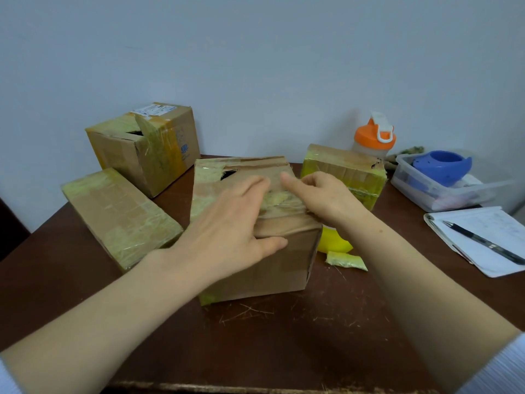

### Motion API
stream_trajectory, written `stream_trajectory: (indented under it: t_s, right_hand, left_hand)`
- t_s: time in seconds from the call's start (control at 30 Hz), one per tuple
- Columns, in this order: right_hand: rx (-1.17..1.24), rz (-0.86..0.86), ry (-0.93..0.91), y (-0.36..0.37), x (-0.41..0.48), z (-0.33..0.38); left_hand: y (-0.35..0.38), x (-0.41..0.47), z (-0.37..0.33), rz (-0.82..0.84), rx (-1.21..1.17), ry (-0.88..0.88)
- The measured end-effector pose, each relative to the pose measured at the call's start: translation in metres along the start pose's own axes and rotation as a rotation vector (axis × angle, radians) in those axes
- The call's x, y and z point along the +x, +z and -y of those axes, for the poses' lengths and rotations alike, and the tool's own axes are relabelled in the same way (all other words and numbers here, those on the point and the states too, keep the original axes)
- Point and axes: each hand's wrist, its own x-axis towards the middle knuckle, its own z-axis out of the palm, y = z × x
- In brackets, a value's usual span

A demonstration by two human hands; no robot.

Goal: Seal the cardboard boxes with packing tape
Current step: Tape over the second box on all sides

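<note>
The brown cardboard box (270, 268) on the dark wooden table (341, 322) is having clear packing tape (278, 204) pressed onto its top by the left hand's (227, 220) spread, straight fingers and the right hand's (324, 197) straight forefinger. Whether its curled fingers pinch the tape cannot be told. Next, the strip's end probably needs to be smoothed over the box's right edge.

Four worn brown cardboard boxes, patched with yellowish-green tape, stand on the table (326, 342). The middle box (255, 271) is nearest, its top closed, with a wrinkled clear strip across it and a torn hole at the far left. A long box (119, 211) lies left, a taller holed box (142, 157) far left, a small box (343, 172) far right. A yellow tape roll (333, 243) and a tape scrap (345, 260) lie just right of the middle box.
</note>
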Motion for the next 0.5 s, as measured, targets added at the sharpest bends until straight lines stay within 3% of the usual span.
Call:
stream_trajectory:
  t_s: [0.13, 0.27, 0.5]
  right_hand:
    - [0.043, 0.113, 0.046, 0.008, -0.007, -0.001]
    - [0.149, 0.128, 0.054, 0.01, -0.009, 0.0]
    - [0.048, 0.065, 0.042, 0.011, -0.008, 0.005]
  left_hand:
    - [0.006, -0.004, 0.002, 0.052, 0.341, 0.037]
    - [0.005, 0.0, 0.004, 0.136, 0.28, 0.021]
    - [0.008, -0.003, 0.003, 0.139, 0.283, 0.016]
